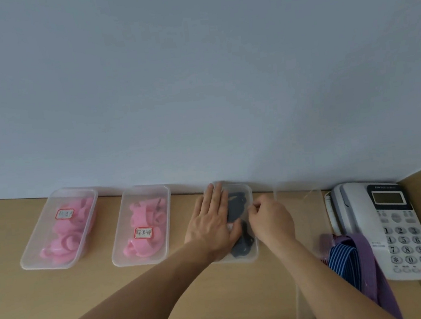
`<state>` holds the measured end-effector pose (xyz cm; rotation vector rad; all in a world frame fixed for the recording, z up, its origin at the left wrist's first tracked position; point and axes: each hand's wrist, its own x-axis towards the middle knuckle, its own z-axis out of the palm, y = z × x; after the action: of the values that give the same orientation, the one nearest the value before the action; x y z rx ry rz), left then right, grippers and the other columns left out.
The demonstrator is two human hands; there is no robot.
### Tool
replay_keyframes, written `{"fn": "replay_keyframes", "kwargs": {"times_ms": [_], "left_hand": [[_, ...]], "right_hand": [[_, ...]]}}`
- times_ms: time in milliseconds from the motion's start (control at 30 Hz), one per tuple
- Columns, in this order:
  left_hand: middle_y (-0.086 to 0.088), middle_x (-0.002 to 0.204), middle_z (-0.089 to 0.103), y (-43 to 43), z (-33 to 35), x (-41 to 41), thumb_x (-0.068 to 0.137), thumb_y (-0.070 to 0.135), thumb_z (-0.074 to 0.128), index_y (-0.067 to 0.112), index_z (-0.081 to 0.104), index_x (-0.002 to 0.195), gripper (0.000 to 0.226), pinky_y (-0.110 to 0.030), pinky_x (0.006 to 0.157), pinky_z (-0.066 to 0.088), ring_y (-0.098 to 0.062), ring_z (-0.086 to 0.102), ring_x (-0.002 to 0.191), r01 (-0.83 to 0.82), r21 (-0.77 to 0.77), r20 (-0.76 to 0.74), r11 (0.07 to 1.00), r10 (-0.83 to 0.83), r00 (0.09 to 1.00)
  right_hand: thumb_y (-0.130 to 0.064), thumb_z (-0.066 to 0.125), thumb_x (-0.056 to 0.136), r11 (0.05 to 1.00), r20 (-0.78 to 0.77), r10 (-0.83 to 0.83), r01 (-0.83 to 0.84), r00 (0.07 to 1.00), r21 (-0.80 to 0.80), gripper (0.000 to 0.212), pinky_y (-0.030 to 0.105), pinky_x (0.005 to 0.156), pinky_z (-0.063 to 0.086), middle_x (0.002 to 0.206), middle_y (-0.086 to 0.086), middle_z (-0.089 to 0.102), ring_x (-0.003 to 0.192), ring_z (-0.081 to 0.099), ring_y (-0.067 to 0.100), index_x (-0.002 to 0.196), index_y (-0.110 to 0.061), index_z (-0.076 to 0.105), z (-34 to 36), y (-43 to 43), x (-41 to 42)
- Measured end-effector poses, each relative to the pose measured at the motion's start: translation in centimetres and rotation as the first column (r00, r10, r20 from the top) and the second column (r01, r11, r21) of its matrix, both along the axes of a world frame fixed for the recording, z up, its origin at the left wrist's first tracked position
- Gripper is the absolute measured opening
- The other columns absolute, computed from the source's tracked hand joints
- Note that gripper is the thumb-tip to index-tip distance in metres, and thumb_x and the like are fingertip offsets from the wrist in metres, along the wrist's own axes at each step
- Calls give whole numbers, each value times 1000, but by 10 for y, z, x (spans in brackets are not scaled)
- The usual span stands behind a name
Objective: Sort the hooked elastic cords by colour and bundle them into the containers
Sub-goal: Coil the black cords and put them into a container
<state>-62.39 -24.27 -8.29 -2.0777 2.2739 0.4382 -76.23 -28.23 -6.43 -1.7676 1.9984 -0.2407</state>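
Translucent plastic lies under both hands. The left hand (211, 221) rests flat, its fingers (217, 197) straight and close together, on the lid of the third container (244, 259). The right hand (270, 218) has its fingers (254, 208) curled, the tips bunched and apparently pinching the container's right rim.

The step in hand is judged to be seating the lid. To do it well, let the flat palm hold the lid level and the box steady while the pinch works along the rim corner by corner. Pressing one side alone may spring the other.

Beneath the fingers, dark cords (235, 203) lie coiled; their hooks cannot be made out through the plastic. Left of the fingers, well apart, a second container (118, 255) and a first container (30, 253) hold pink cords (68, 240), each under a red-bordered label (65, 214). Right of the fingers, striped fabric (353, 261) and a telephone (390, 226) sit on the wooden surface (230, 299).
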Motion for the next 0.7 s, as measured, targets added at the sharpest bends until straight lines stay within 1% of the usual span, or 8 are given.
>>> {"fn": "replay_keyframes", "kwargs": {"times_ms": [67, 133, 200, 300, 367, 467, 567, 700], "left_hand": [[-7, 158, -27, 1, -2, 1, 95, 59, 7, 11, -15, 152, 78, -36, 119, -16, -21, -29, 145, -5, -6, 3, 1000, 5, 1000], [-9, 158, -27, 1, -2, 0, 97, 59, 10, 8, -15, 151, 78, -36, 118, -18, -23, -28, 145, 5, -17, 27, 1000, -5, 1000], [-13, 158, -24, -1, -2, -1, 98, 58, 13, 5, -14, 150, 79, -38, 118, -20, -25, -26, 146, 23, -34, 45, 999, -22, 999], [-18, 159, -21, -1, -1, -2, 98, 56, 13, 2, -17, 146, 79, -39, 117, -20, -29, -24, 146, 54, -39, 83, 998, -51, 995], [-18, 158, -22, -1, -1, -3, 98, 56, 13, 2, -19, 145, 78, -40, 118, -18, -29, -26, 146, 52, -27, 79, 998, -50, 996], [-14, 158, -25, -1, -1, -3, 97, 56, 10, 4, -21, 144, 76, -41, 120, -15, -26, -30, 144, 52, -7, 67, 999, -52, 996], [-14, 160, -21, -2, -1, -2, 96, 56, 11, 3, -14, 149, 79, -41, 121, -13, -25, -25, 147, 45, -2, 55, 999, -44, 998], [-17, 161, -13, -4, 1, -3, 95, 55, 13, 1, -5, 153, 81, -43, 122, -7, -28, -17, 149, 56, -9, 77, 998, -55, 995]], "right_hand": [[-28, 47, 97, 1000, 14, 0, 0, 1000, 18, 20, 28, 63, 38, 92, 4, 68, 74, 52, 21, 99, -16, 63, -1, -1, 1], [-26, 49, 96, 999, 40, -11, 9, 999, 46, 18, 27, 64, 36, 92, 4, 67, 74, 50, 20, 97, -15, 62, -4, -4, 1], [-24, 51, 94, 997, 71, -24, 18, 997, 81, 16, 26, 66, 36, 93, 4, 68, 79, 55, 22, 96, -14, 64, -5, -8, 0], [-28, 52, 93, 996, 138, -55, 44, 989, 83, 22, 29, 69, 42, 94, 9, 68, 93, 62, 31, 95, -9, 64, -4, -22, 1], [-28, 49, 96, 993, 189, -103, 90, 977, 78, 27, 30, 70, 38, 98, 13, 66, 96, 61, 33, 100, -4, 62, 0, -33, 5], [-22, 50, 96, 995, 190, -84, 71, 978, 75, 25, 28, 68, 37, 99, 16, 69, 96, 63, 35, 95, -4, 67, 2, -44, 10], [-20, 54, 94, 992, 207, -117, 103, 971, 78, 21, 26, 67, 36, 96, 13, 72, 95, 65, 33, 91, -8, 72, 2, -44, 11], [-18, 55, 93, 985, 241, -164, 146, 957, 91, 21, 26, 67, 37, 93, 13, 72, 93, 65, 33, 86, -9, 71, 7, -41, 13]]}}
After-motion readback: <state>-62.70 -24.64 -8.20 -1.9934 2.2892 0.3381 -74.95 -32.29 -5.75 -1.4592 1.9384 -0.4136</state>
